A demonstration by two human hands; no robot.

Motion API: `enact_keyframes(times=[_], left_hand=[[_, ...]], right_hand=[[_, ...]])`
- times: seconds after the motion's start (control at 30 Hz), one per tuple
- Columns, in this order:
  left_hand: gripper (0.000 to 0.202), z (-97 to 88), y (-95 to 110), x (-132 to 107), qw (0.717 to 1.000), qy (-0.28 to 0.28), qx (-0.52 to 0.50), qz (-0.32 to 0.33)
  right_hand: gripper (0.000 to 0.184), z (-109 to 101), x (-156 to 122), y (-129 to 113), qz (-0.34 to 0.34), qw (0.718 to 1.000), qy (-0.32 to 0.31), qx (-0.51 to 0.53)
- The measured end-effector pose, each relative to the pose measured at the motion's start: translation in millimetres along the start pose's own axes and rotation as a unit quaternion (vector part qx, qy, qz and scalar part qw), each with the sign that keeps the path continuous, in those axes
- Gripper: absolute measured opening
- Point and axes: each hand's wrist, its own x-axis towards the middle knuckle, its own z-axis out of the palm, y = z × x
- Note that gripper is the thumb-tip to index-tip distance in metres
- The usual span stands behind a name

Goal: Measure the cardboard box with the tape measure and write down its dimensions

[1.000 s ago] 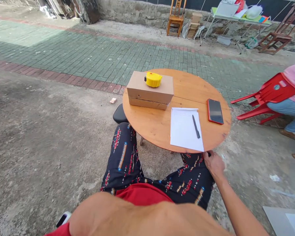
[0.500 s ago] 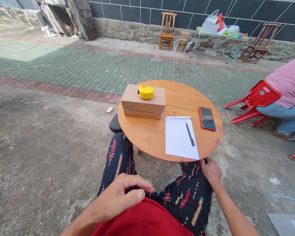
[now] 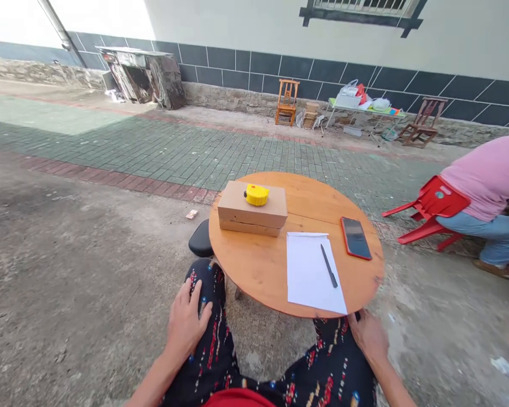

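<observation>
My left hand (image 3: 186,322) lies on my left thigh, on dark patterned trousers (image 3: 214,339), its fingers slightly apart and holding nothing. On my right knee rests my right hand (image 3: 370,338), just below the table's near edge; its fingertips are partly hidden, and nothing shows in it. Before me stands a round wooden table (image 3: 254,277). On it is a closed cardboard box (image 3: 252,217) with a yellow tape measure (image 3: 257,195) on top. White paper sheets (image 3: 307,277) lie near the front edge, a black pen (image 3: 328,265) across them. A red-cased phone (image 3: 356,238) lies to their right.
A black stool seat (image 3: 201,238) stands by the table's left side. At right, a person in a pink top (image 3: 487,175) sits on a red plastic chair (image 3: 436,198). Along the wall are wooden chairs (image 3: 287,102) and a folding table (image 3: 367,106) loaded with bags.
My left hand has moved from in front of my belly forward onto my left thigh. The view has tilted up, showing more wall. My right hand stays on the knee.
</observation>
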Motion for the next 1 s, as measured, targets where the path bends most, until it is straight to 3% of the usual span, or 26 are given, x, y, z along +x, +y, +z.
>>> enact_keyframes(times=[0.43,0.83,1.0], left_hand=[[0.051,-5.0,5,0,0.999,0.022,-0.019,-0.029],[0.050,0.2,6,3,0.999,0.014,-0.028,-0.029],[0.052,4.1,6,3,0.998,0.025,-0.039,-0.035]], right_hand=[[0.052,14,12,2,-0.003,1.000,-0.009,-0.006],[0.045,23,23,3,0.002,0.999,-0.020,0.035],[0.054,22,19,4,0.019,0.997,-0.002,0.075]])
